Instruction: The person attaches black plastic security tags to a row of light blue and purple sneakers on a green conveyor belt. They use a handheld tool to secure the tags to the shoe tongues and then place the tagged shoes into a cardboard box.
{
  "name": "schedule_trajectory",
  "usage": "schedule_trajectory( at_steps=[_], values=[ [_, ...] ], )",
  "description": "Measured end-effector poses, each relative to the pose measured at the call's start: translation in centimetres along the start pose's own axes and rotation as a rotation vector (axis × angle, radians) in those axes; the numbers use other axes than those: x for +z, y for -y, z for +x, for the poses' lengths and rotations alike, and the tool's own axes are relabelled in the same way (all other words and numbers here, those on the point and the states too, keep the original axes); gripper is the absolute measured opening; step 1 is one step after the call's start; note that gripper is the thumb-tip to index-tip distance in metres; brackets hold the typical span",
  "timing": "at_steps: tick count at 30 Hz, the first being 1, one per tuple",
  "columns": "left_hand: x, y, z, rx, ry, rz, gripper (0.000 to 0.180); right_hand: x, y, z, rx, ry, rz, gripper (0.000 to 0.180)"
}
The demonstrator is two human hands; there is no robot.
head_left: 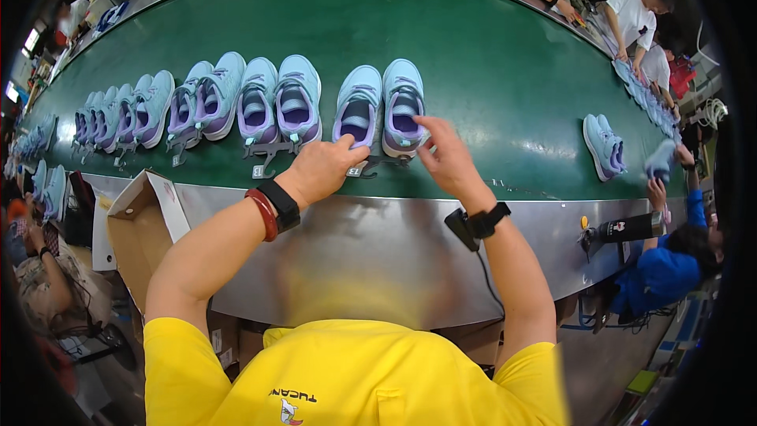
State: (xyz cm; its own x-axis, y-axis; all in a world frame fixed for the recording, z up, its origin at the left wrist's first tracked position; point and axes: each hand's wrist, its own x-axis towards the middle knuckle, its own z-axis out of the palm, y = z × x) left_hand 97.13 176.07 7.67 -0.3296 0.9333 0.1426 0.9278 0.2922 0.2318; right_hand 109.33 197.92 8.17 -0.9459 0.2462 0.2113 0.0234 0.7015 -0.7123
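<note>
A pair of light blue sneakers with purple lining stands side by side in front of me, toes pointing away. At the heel of the left sneaker [359,99], my left hand [323,167] is closed, thumb and fingers pinched at its back edge. My right hand [449,156] is beside the right sneaker [404,93], its index fingertip at the collar and its thumb apart, near the heel. A grey plastic shoe hanger [381,161] lies behind the two heels, partly hidden by my left hand.
More blue sneakers [298,95] stand in a row to the left, several with grey hangers at their heels. Another pair [602,146] is on the green belt [505,71] at right. An open cardboard box [146,225] and a black bottle [631,227] flank me. Co-workers handle shoes at right.
</note>
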Motion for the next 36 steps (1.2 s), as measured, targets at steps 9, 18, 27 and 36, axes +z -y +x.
schedule_trajectory(
  at_steps=[9, 18, 27, 36],
  values=[
    [0.5, -1.0, 0.8, -0.265, 0.017, -0.210, 0.028, 0.1, -2.4, 1.5, -0.369, 0.108, -0.471, 0.024],
    [0.5, -1.2, 0.9, -0.274, 0.012, -0.195, 0.025, -1.0, 0.1, 1.2, -0.429, 0.070, -0.640, 0.022],
    [0.6, -1.7, 0.2, -0.175, -0.215, -0.487, 0.027, 0.4, 1.1, 1.8, -0.273, 0.049, -0.520, 0.022],
    [2.0, -4.9, -2.9, -0.248, -0.062, -0.286, 0.068, 1.4, -2.5, -4.5, -0.096, -0.038, -0.184, 0.055]
  ],
)
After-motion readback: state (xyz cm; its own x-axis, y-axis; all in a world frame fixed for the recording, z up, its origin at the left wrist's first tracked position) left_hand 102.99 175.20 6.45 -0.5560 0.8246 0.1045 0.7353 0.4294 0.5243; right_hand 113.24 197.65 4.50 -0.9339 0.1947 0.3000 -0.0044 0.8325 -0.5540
